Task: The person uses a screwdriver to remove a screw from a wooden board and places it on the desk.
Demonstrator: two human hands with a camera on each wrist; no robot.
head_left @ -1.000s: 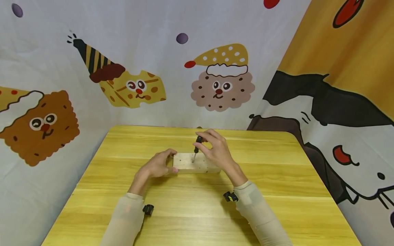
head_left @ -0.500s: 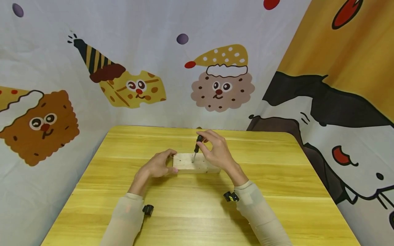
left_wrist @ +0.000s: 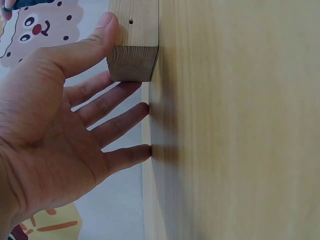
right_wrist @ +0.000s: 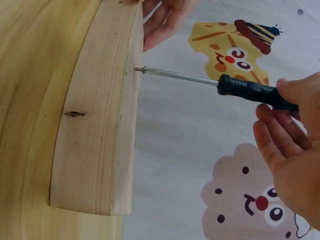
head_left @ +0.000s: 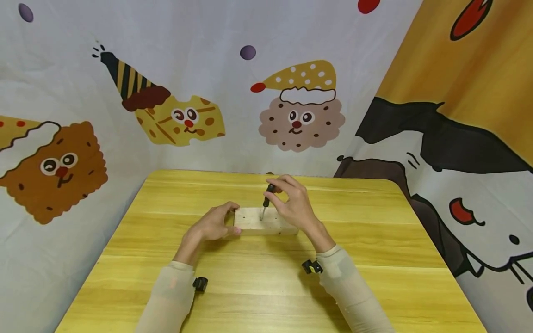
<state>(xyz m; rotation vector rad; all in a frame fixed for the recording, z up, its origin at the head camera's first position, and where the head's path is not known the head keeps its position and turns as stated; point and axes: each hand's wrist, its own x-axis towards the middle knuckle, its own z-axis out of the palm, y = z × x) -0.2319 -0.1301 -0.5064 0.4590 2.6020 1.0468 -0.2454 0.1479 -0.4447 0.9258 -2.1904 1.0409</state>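
Note:
A pale wooden block [head_left: 250, 222] lies lengthwise on the table. My left hand [head_left: 212, 223] holds its left end, thumb on the near side and fingers reaching to the far side; in the left wrist view the thumb [left_wrist: 102, 37] presses by a small hole. My right hand [head_left: 296, 203] grips the dark handle of a screwdriver [right_wrist: 250, 90] between thumb and fingers. The tool leans slightly over the block, and its shaft meets the head of a small screw [right_wrist: 139, 69] that stands partly out of the block's top face.
The yellow wood-grain table [head_left: 250, 286] surrounds the block. A printed cloth [head_left: 200, 37] with cartoon figures hangs behind and beside it. Dark clips [head_left: 201, 284] sit at both sleeves. The block shows several small holes and a dark knot [right_wrist: 75, 114].
The right fingers shift very slightly on the screwdriver handle. The block, the left hand and the screwdriver tip stay in the same places.

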